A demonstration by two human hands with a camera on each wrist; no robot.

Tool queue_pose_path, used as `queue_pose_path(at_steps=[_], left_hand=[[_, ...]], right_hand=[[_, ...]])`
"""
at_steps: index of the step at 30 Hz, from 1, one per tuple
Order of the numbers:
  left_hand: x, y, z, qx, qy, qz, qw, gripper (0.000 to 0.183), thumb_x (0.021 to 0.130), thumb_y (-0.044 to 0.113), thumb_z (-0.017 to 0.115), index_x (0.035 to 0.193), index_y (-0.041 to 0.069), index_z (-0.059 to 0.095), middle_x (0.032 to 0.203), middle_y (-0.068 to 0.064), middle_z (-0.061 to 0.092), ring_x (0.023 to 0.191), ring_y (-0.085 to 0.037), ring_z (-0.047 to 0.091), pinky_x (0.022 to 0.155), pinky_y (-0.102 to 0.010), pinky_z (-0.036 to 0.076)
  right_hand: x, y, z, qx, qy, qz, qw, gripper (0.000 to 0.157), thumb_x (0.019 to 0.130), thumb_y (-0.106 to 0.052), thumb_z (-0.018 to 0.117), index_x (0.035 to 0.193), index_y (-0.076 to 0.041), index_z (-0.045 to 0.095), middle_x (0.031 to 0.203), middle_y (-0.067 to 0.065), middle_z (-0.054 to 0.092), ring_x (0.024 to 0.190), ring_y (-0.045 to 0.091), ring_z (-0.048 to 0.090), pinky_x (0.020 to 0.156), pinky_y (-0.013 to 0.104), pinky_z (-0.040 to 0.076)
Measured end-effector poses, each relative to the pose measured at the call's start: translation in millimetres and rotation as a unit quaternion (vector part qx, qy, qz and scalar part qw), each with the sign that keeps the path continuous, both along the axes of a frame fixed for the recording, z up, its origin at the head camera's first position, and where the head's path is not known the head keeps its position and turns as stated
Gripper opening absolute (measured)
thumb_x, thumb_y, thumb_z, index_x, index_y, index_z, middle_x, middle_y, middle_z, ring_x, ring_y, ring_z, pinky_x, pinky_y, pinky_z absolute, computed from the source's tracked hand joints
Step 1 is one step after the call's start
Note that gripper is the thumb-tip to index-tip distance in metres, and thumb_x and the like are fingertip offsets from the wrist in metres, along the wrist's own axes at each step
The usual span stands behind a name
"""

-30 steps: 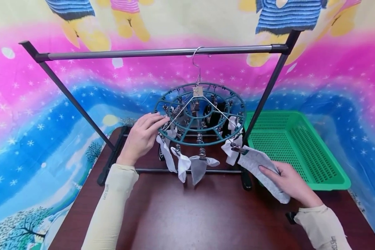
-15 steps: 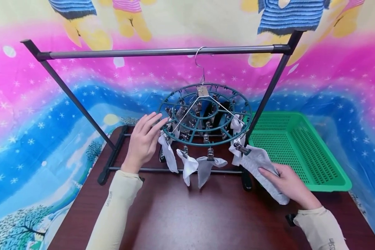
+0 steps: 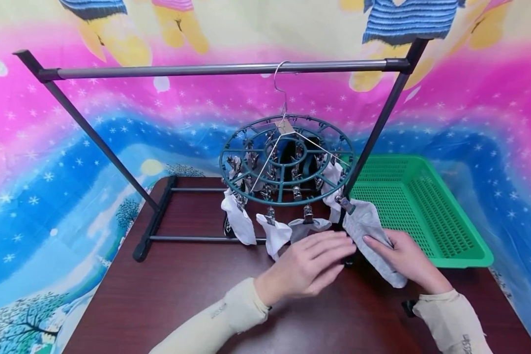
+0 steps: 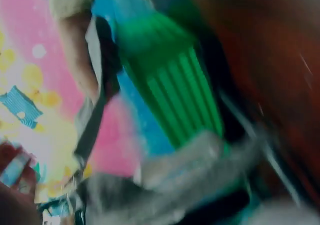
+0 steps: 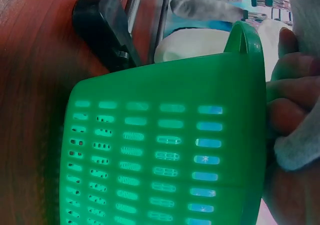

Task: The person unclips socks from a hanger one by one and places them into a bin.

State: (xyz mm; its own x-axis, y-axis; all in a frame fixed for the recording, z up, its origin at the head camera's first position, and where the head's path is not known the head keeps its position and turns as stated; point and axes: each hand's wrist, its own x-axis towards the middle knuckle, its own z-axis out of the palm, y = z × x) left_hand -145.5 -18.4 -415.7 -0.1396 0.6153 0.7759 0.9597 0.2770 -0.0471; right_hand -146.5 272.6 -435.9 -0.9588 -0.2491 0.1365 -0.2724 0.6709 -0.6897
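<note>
Right of centre in the head view, the right hand (image 3: 409, 260) pinches the grey sock (image 3: 365, 221), whose upper end sits in a clip (image 3: 347, 205) at the rim of the hanger (image 3: 287, 203). The left hand (image 3: 307, 265), lower centre, has its fingers extended just beside the sock.

A: Which markings are legible?
B: Dark lettering marks the left sleeve (image 3: 217, 322) and right sleeve (image 3: 453, 322); small and blurred, the right one appears to end in "slim".
</note>
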Motion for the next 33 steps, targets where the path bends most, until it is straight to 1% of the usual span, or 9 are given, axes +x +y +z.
queue_pose_path(at_steps=[2,3,5,8,14,19,23,26,33], left_hand=[[-0.3,11,-2.0,0.029,-0.096,0.039,0.9942,0.049,0.101,0.019,0.062,0.145,0.000,0.054,0.147,-0.014,0.059,0.143,-0.023,0.052,0.123,-0.032,0.035],[-1.2,15,-1.7,0.050,-0.153,0.062,0.9850,0.051,0.102,0.020,0.061,0.148,0.001,0.049,0.149,-0.013,0.057,0.144,-0.022,0.050,0.122,-0.032,0.036],[-4.2,20,-0.3,0.097,-0.246,0.099,0.9591,0.055,0.105,0.023,0.058,0.152,0.001,0.043,0.153,-0.014,0.052,0.145,-0.022,0.048,0.122,-0.034,0.037],[-5.9,27,2.6,0.129,-0.347,0.137,0.9187,0.060,0.107,0.029,0.056,0.157,0.003,0.036,0.159,-0.012,0.046,0.148,-0.023,0.044,0.121,-0.040,0.039],[-18.2,41,10.1,0.133,-0.442,0.119,0.8788,0.074,0.107,0.038,0.055,0.165,0.012,0.018,0.169,-0.006,0.031,0.152,-0.021,0.039,0.122,-0.043,0.037],[-34.0,48,18.0,0.192,-0.487,0.103,0.8455,0.061,0.105,0.039,0.060,0.156,0.017,0.034,0.146,-0.005,0.059,0.128,-0.015,0.062,0.104,-0.032,0.055],[-41.3,50,21.5,0.202,-0.511,0.103,0.8290,0.049,0.102,0.041,0.064,0.141,0.016,0.046,0.124,-0.002,0.068,0.106,-0.009,0.069,0.089,-0.024,0.058],[-45.1,53,22.5,0.200,-0.519,0.105,0.8241,0.047,0.100,0.046,0.066,0.133,0.014,0.056,0.114,0.001,0.070,0.096,-0.002,0.069,0.085,-0.019,0.057],[-47.8,55,23.5,0.218,-0.485,0.121,0.8385,0.024,0.102,0.039,0.065,0.104,0.016,0.070,0.091,0.005,0.073,0.084,0.004,0.064,0.077,-0.015,0.054]], right_hand=[[-0.5,0,0.0,0.000,0.000,0.002,1.000,0.037,0.103,-0.026,0.065,0.072,-0.012,0.051,0.061,-0.006,0.043,0.050,0.008,0.044,0.050,0.027,0.040],[-0.7,0,0.2,0.002,-0.003,0.000,1.000,0.037,0.103,-0.026,0.065,0.072,-0.012,0.051,0.061,-0.006,0.043,0.051,0.007,0.044,0.050,0.027,0.040],[-0.6,0,0.7,0.004,-0.014,-0.003,1.000,0.038,0.103,-0.027,0.065,0.072,-0.011,0.050,0.061,-0.005,0.042,0.051,0.008,0.044,0.050,0.028,0.039],[-0.2,1,1.6,0.014,-0.025,-0.010,1.000,0.042,0.103,-0.030,0.065,0.071,-0.011,0.047,0.060,-0.004,0.040,0.050,0.009,0.042,0.050,0.028,0.038],[-2.1,0,6.2,0.015,-0.042,-0.010,0.999,0.035,0.104,-0.032,0.064,0.077,-0.010,0.057,0.064,-0.001,0.051,0.054,0.009,0.052,0.053,0.028,0.044],[-2.4,-2,7.0,0.013,-0.053,-0.012,0.998,0.035,0.104,-0.035,0.064,0.079,-0.010,0.059,0.066,0.000,0.053,0.056,0.010,0.054,0.053,0.029,0.046],[-1.2,-2,4.9,0.009,-0.059,-0.007,0.998,0.033,0.104,-0.034,0.064,0.081,-0.011,0.061,0.067,0.000,0.055,0.057,0.010,0.055,0.053,0.029,0.047],[-0.2,-1,3.3,0.008,-0.047,-0.006,0.999,0.031,0.103,-0.032,0.065,0.081,-0.011,0.062,0.067,-0.001,0.056,0.056,0.008,0.056,0.053,0.028,0.048],[2.6,1,1.4,0.014,-0.036,-0.010,0.999,0.037,0.103,-0.032,0.065,0.074,-0.012,0.055,0.063,-0.003,0.049,0.053,0.008,0.050,0.052,0.027,0.043]])
